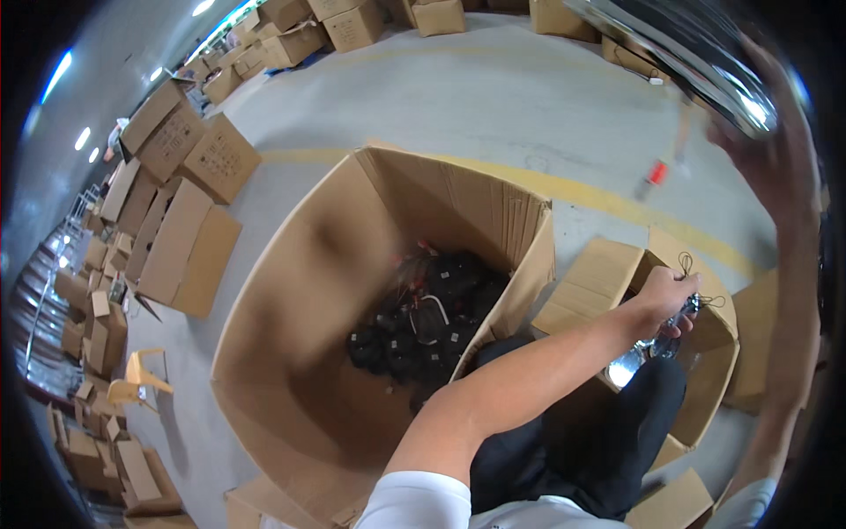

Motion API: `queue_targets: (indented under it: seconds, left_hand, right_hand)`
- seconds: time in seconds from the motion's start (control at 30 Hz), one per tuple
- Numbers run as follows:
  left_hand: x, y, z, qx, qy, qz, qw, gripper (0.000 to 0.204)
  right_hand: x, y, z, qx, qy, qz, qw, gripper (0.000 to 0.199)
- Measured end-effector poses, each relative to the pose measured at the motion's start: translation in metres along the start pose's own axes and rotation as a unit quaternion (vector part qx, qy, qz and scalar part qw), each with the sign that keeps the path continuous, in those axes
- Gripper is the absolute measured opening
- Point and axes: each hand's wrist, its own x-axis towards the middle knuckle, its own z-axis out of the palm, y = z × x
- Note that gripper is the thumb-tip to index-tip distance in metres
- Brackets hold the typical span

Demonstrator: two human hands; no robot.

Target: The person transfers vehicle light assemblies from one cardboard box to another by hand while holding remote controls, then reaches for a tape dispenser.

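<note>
Large open carton (291,353): jumbled black items (441,300) inside. Right of this carton: left hand (670,301) closed on a clear, glossy item (665,344), thin dark wire loops (710,301) projecting, at a smaller carton (586,284). Farthest right of the large carton: right hand (760,167), blurred, against a dark, mirror-bright object (692,62); grip cannot be determined.

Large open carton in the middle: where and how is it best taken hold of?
Probably by the top edges of its left and right walls, from above: the large carton stands mouth up with those edges exposed, and the dark items lie low inside, away from them.
</note>
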Motion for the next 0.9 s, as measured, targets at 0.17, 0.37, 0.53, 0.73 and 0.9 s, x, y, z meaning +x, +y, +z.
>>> queue_targets:
  seconds: [0.17,0.37,0.53,0.73,0.9]
  left_hand:
    - [0.009,-0.004,-0.042,-0.008,0.062,-0.008,0.998,0.039]
    - [-0.025,-0.007,-0.085,-0.032,0.085,-0.005,0.996,0.035]
    - [-0.129,0.023,-0.168,0.017,0.255,0.070,0.964,0.036]
    - [-0.241,0.077,-0.194,0.074,0.407,0.133,0.901,0.036]
    - [-0.208,0.076,-0.161,0.068,0.353,0.134,0.923,0.037]
  right_hand:
    - [0.055,-0.008,0.171,0.305,-0.185,0.072,0.931,0.052]
    - [0.054,0.075,0.335,0.210,-0.294,0.183,0.914,0.045]
    - [0.006,0.132,0.412,0.025,-0.450,0.248,0.857,0.046]
    - [-0.068,0.191,0.426,-0.171,-0.562,0.294,0.754,0.048]
    - [-0.077,0.173,0.362,-0.270,-0.464,0.122,0.835,0.039]
